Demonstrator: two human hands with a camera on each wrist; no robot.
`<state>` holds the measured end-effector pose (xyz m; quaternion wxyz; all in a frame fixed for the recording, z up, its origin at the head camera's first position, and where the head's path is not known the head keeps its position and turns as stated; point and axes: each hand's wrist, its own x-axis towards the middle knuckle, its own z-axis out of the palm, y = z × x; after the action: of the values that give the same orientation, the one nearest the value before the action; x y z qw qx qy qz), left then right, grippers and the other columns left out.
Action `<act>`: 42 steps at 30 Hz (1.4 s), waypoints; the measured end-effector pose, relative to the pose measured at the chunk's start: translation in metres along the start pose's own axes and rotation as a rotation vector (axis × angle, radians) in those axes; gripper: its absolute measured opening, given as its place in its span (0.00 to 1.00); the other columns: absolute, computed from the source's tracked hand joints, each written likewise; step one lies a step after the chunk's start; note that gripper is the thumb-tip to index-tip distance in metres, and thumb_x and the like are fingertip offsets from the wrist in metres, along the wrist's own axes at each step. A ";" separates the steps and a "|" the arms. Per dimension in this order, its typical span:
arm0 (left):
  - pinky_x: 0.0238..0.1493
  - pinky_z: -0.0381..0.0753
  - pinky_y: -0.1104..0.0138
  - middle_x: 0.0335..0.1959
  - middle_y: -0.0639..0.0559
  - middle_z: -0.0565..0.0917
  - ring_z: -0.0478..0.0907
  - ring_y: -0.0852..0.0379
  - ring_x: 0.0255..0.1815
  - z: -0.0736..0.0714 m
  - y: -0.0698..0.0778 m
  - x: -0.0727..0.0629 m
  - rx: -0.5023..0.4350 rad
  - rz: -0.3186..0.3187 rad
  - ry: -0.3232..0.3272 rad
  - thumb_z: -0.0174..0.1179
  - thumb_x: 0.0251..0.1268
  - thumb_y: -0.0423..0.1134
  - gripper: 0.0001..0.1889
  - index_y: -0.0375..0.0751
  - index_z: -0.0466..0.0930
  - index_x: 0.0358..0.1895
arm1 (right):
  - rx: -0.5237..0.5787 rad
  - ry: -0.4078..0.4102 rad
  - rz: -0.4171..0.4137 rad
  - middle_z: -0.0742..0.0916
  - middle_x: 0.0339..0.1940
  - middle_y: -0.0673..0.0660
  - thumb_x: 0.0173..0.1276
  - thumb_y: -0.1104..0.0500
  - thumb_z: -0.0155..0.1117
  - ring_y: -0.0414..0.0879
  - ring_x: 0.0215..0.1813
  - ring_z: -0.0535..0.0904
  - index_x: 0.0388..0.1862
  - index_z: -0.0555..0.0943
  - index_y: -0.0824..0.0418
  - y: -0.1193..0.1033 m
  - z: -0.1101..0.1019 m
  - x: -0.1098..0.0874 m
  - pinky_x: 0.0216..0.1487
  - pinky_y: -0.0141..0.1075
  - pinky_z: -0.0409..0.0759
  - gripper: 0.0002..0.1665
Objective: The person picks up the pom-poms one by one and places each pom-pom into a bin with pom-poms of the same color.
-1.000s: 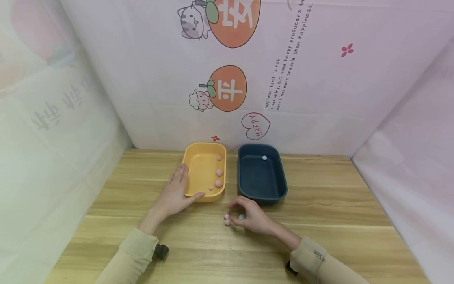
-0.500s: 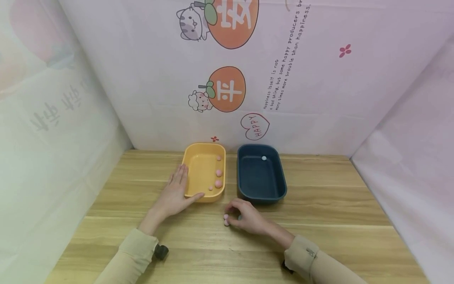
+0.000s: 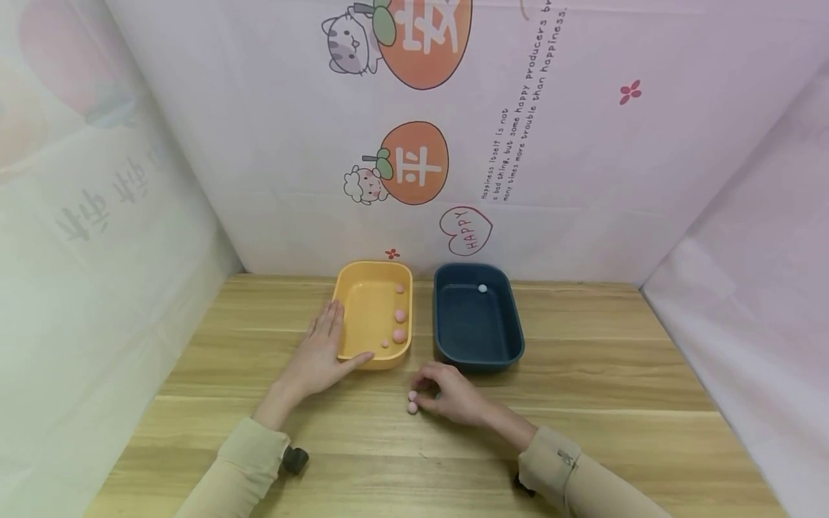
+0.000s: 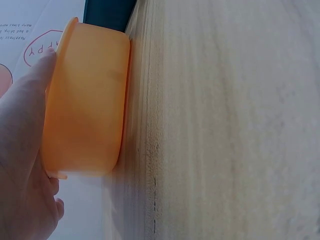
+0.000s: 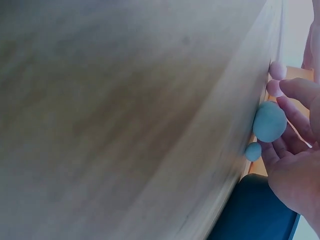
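Two pink balls lie touching or nearly touching on the table. My right hand [image 3: 453, 396] has its thumb and index finger at the farther pink ball [image 3: 412, 396] and pinches it; the nearer pink ball [image 3: 412, 408] is just beside it. A larger light blue ball [image 5: 270, 122] and a small light blue ball [image 5: 253, 151] sit by that hand in the right wrist view; the head view mostly hides them. My left hand [image 3: 317, 360] rests along the yellow bin [image 3: 376, 364], straight fingers on its left rim and thumb along the near rim.
Several pink balls [image 3: 399, 315] lie inside the yellow bin along its right side. To its right stands a dark blue bin [image 3: 479, 365] with one pale blue ball [image 3: 482, 288] near its back. Printed cloth [image 3: 550, 237] walls the wooden table [image 3: 363, 460] behind and at both sides.
My right hand has shifted a little left, and its thumb and index finger have come together at the farther pink ball. The left hand stays on the yellow bin.
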<state>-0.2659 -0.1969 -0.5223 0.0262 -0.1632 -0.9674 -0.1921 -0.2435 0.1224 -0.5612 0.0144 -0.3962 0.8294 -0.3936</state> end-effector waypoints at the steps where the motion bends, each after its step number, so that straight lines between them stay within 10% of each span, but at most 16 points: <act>1: 0.93 0.48 0.37 0.93 0.33 0.40 0.38 0.36 0.95 0.000 0.000 0.000 0.001 0.000 0.001 0.54 0.74 0.79 0.65 0.28 0.40 0.90 | 0.001 -0.004 -0.009 0.88 0.41 0.49 0.80 0.55 0.73 0.36 0.45 0.82 0.45 0.88 0.56 0.001 0.001 0.000 0.44 0.30 0.85 0.06; 10: 0.93 0.47 0.37 0.93 0.33 0.39 0.38 0.36 0.95 0.002 -0.001 0.001 -0.002 -0.009 -0.007 0.54 0.74 0.79 0.66 0.29 0.37 0.90 | 0.012 -0.064 0.016 0.90 0.43 0.50 0.80 0.53 0.72 0.37 0.46 0.83 0.47 0.89 0.57 -0.017 -0.003 0.007 0.46 0.31 0.86 0.09; 35: 0.94 0.45 0.39 0.93 0.33 0.40 0.40 0.34 0.95 0.001 0.001 0.001 -0.012 -0.025 -0.008 0.54 0.73 0.79 0.66 0.29 0.37 0.90 | 0.028 -0.002 0.029 0.86 0.41 0.42 0.78 0.50 0.74 0.29 0.45 0.80 0.43 0.86 0.46 0.032 0.021 0.008 0.47 0.26 0.85 0.04; 42: 0.94 0.45 0.39 0.93 0.33 0.40 0.40 0.34 0.95 0.001 0.000 0.002 -0.022 -0.024 -0.009 0.55 0.73 0.79 0.66 0.29 0.37 0.90 | 0.079 -0.015 0.121 0.88 0.42 0.53 0.75 0.61 0.75 0.48 0.46 0.84 0.44 0.87 0.59 -0.037 -0.012 0.010 0.51 0.36 0.87 0.04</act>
<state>-0.2675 -0.1961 -0.5236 0.0180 -0.1529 -0.9671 -0.2024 -0.2305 0.1093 -0.5255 0.0600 -0.3476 0.8354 -0.4214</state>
